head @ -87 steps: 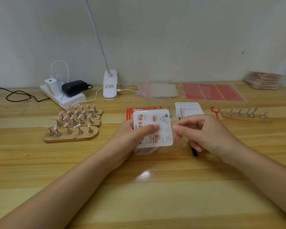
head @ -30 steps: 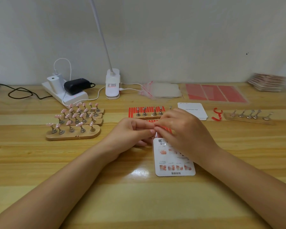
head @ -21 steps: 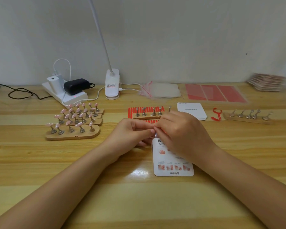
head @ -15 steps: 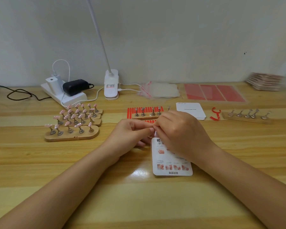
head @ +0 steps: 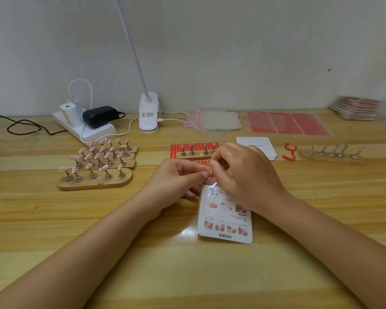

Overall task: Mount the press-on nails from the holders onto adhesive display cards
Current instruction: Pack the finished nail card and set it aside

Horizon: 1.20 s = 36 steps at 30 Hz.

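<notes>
One printed display card (head: pixel 225 216) lies flat on the bench (head: pixel 187 264), its far end tucked under the right hand (head: pixel 246 175). Left hand (head: pixel 178 179) and right hand meet fingertip to fingertip just above that end, both curled in a pinch on something too small to make out, possibly a nail. Four wooden holders loaded with pink nails (head: pixel 98 161) stand left, well apart; two bare holders (head: pixel 196 152) (head: pixel 331 153) sit behind. Open bench spreads toward the near edge.

Plain pale wall (head: pixel 232 52); wooden table (head: pixel 165 264); white clip lamp (head: pixel 148 112) at wall.
</notes>
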Each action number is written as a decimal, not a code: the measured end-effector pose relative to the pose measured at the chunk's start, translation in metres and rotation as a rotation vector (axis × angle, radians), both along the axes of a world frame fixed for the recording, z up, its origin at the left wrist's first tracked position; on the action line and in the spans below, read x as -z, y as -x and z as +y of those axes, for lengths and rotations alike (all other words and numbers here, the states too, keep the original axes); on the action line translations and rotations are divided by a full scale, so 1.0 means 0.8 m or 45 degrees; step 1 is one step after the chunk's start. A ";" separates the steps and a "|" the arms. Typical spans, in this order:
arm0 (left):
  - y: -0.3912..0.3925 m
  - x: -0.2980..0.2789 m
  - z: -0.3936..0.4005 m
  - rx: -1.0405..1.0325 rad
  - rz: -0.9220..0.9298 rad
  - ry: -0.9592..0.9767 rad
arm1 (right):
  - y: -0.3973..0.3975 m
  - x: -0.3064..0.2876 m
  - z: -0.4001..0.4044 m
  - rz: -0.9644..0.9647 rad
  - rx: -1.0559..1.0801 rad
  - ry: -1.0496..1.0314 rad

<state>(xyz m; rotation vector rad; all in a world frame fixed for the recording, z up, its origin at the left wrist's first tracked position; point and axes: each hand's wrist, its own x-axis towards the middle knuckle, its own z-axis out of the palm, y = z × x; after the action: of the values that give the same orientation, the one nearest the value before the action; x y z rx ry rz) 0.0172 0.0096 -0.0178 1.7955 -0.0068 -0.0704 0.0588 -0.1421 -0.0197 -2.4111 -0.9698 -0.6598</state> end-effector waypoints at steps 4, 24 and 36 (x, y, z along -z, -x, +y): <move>-0.001 0.000 -0.001 0.001 -0.005 0.004 | -0.003 0.000 0.000 0.041 0.040 0.008; -0.004 0.003 0.001 -0.107 -0.004 0.009 | -0.073 -0.046 -0.088 0.380 0.351 -0.627; -0.003 0.004 0.001 -0.168 -0.032 0.013 | -0.085 -0.037 -0.122 0.350 0.537 -0.794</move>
<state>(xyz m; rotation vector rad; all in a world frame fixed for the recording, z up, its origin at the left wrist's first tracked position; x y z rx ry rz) 0.0200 0.0107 -0.0213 1.7823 0.0929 0.0469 0.1266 -0.2397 0.0096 -2.0579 -0.1009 -0.6294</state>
